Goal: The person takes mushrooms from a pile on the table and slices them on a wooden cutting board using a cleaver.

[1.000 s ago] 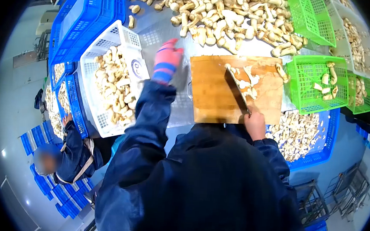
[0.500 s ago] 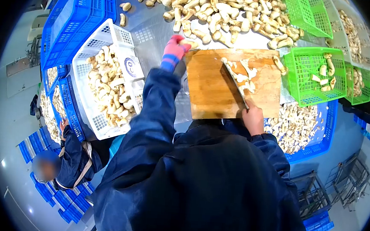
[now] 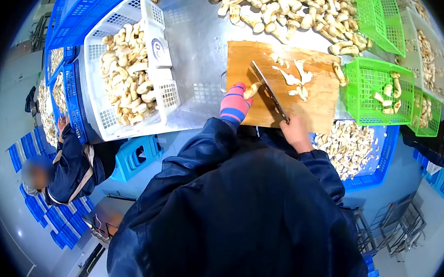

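Note:
My left hand, in a pink and blue striped glove, grips a mushroom over the left part of the wooden cutting board. Bare, my right hand is closed round the handle of a knife at the board's near edge. The blade slants up and left, its tip beyond the held mushroom. White mushroom trimmings lie right of the blade, and one whole mushroom rests at the board's right edge.
A mushroom pile lies behind the board. On the left stands a white crate of mushrooms; on the right, a green basket with several pieces. A blue crate of trimmings sits below right. A co-worker is at far left.
My left hand has come back from the pile's edge to the board with a mushroom. The knife has shifted left, away from the trimmings. The whole view has also moved a little.

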The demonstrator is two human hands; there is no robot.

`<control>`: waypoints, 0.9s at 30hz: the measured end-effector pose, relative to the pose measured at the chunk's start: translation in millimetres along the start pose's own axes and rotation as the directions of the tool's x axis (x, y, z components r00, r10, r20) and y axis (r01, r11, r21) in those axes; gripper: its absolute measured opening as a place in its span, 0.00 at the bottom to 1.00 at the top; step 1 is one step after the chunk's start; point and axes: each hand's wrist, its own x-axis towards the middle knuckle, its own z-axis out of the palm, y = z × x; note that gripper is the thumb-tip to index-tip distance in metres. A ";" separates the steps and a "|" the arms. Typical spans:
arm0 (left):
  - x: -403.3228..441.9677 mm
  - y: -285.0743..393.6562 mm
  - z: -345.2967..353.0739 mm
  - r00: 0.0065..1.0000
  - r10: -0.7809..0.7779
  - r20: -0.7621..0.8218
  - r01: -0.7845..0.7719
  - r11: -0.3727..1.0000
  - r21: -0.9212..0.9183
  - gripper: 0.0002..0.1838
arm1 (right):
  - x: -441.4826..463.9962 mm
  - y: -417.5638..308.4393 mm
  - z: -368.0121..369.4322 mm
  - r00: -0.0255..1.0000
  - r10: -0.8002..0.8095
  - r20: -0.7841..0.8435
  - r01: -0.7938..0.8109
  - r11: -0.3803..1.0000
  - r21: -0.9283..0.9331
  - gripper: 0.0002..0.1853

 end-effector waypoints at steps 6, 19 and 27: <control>4.8 0.0 -4.0 0.996 0.077 0.038 -0.080 0.994 0.078 0.21 | 2.6 10.2 2.3 0.998 -0.044 0.047 0.047 0.996 -0.078 0.14; -5.6 -7.9 29.3 0.940 -0.253 0.229 0.327 0.859 -0.394 0.18 | 10.7 5.8 15.3 0.999 -0.047 -0.001 0.047 0.999 -0.024 0.13; 3.9 3.8 42.4 0.882 -0.413 0.227 0.457 0.629 -0.629 0.15 | 3.0 -12.5 14.9 0.987 -0.157 -0.021 0.155 0.985 -0.072 0.11</control>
